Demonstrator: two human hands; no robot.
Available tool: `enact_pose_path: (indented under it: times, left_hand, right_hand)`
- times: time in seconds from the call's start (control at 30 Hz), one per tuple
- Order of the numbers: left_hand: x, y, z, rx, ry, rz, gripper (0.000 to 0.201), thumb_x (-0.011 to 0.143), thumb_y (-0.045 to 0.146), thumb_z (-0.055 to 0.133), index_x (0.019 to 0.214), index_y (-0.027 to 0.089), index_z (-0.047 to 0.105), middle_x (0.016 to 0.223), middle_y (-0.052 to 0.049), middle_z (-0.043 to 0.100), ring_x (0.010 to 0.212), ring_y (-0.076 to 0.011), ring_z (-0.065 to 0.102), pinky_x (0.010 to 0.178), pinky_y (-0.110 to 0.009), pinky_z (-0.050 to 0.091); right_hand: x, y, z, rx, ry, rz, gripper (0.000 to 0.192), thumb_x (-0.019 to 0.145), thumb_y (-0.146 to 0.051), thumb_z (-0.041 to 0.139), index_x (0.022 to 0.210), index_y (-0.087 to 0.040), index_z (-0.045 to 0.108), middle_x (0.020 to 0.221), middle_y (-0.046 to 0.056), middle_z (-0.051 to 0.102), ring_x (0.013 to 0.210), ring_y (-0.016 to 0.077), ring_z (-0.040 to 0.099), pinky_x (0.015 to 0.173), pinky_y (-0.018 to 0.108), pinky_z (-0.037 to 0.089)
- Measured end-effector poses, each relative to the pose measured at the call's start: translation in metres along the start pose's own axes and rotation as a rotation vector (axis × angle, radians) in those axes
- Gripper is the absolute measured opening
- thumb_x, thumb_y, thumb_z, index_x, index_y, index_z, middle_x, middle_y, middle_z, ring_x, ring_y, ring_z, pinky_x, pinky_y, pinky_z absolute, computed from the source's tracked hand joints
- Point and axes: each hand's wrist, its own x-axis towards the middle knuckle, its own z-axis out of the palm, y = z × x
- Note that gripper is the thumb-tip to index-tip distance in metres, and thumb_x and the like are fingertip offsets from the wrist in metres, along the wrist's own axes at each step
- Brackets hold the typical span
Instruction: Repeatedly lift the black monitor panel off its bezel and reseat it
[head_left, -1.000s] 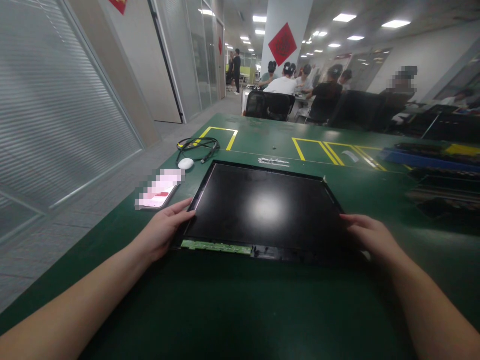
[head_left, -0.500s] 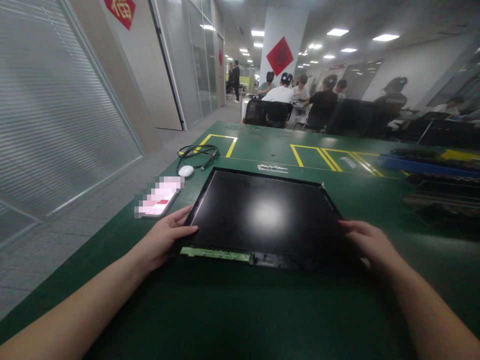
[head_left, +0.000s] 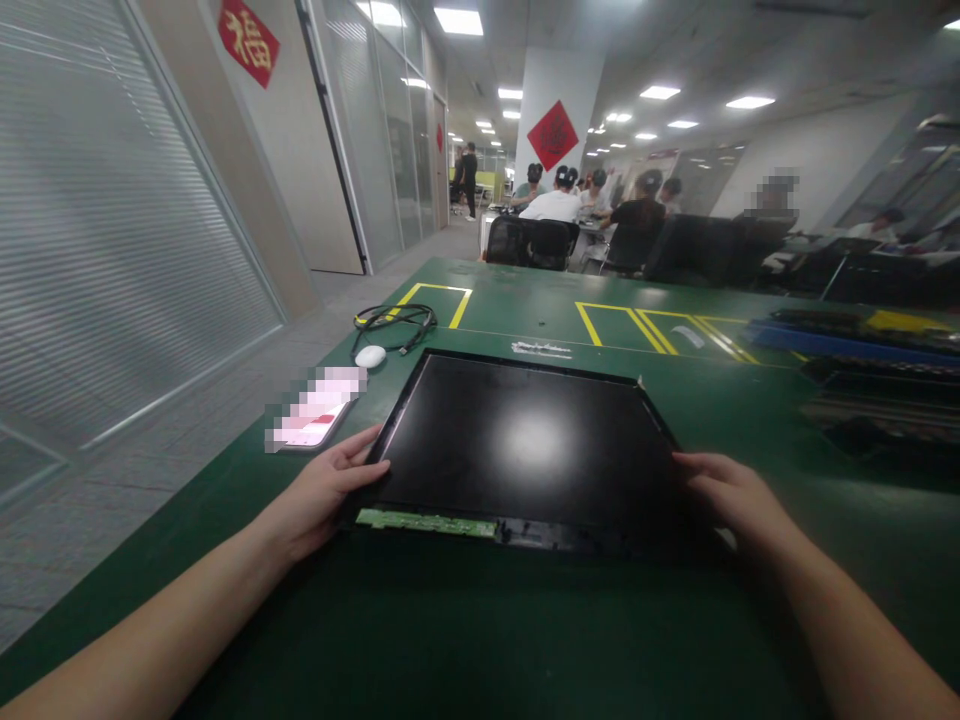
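A black flat display panel (head_left: 517, 440) lies on the green table (head_left: 450, 640), with a narrow green circuit strip (head_left: 426, 521) along its near edge. My left hand (head_left: 322, 490) grips the panel's near left edge, thumb on top. Gripping the near right edge is my right hand (head_left: 731, 495), whose fingers curl over the frame.
A phone (head_left: 311, 415) lies left of the panel, with a white round puck (head_left: 370, 356) and a coiled black cable (head_left: 395, 320) behind it. Yellow tape boxes (head_left: 645, 320) mark the far table. Dark trays (head_left: 862, 385) sit at the right. Several people sit at desks beyond.
Both hands keep their grip on the panel's edges. The view has tilted upward a little, so the panel and hands sit slightly lower in the picture.
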Motion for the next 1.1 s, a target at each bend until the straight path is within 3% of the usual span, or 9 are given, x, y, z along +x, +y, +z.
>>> enact_pose_path:
  times: [0.27, 0.43, 0.83, 1.1]
  left_hand:
    - [0.003, -0.002, -0.001, 0.015, 0.0, 0.024, 0.087, 0.076, 0.0, 0.073, 0.149, 0.034, 0.041, 0.102, -0.011, 0.078, 0.069, -0.0307, 0.078, 0.056, -0.039, 0.065]
    - [0.001, -0.002, 0.003, 0.037, 0.024, 0.021, 0.083, 0.077, 0.002, 0.071, 0.149, 0.032, 0.043, 0.098, -0.01, 0.078, 0.065, -0.0292, 0.078, 0.055, -0.038, 0.065]
    - [-0.004, 0.002, 0.007, 0.019, -0.021, -0.01, 0.096, 0.07, 0.005, 0.08, 0.152, 0.034, 0.037, 0.112, -0.011, 0.076, 0.081, -0.0333, 0.078, 0.063, -0.041, 0.066]
    - [-0.01, 0.004, 0.01, 0.071, -0.008, -0.034, 0.083, 0.063, 0.013, 0.087, 0.139, 0.027, 0.057, 0.123, -0.013, 0.073, 0.094, -0.0355, 0.076, 0.072, -0.04, 0.065]
  right_hand:
    - [0.004, 0.005, 0.003, 0.016, -0.005, -0.013, 0.051, 0.071, -0.025, 0.057, 0.119, -0.017, 0.07, 0.076, 0.006, 0.068, 0.063, 0.0183, 0.06, 0.058, 0.031, 0.046]
    - [0.0, 0.0, 0.004, 0.01, -0.016, -0.008, 0.052, 0.072, -0.024, 0.056, 0.121, -0.017, 0.069, 0.084, 0.008, 0.069, 0.065, 0.0179, 0.061, 0.059, 0.03, 0.046]
    - [0.003, 0.003, 0.007, 0.032, 0.019, -0.036, 0.048, 0.069, -0.021, 0.056, 0.114, -0.017, 0.072, 0.087, 0.008, 0.069, 0.068, 0.0186, 0.061, 0.059, 0.03, 0.046]
    - [0.002, 0.002, 0.008, -0.002, -0.01, -0.032, 0.05, 0.071, -0.023, 0.054, 0.118, -0.018, 0.07, 0.079, 0.005, 0.069, 0.063, 0.0177, 0.061, 0.057, 0.029, 0.046]
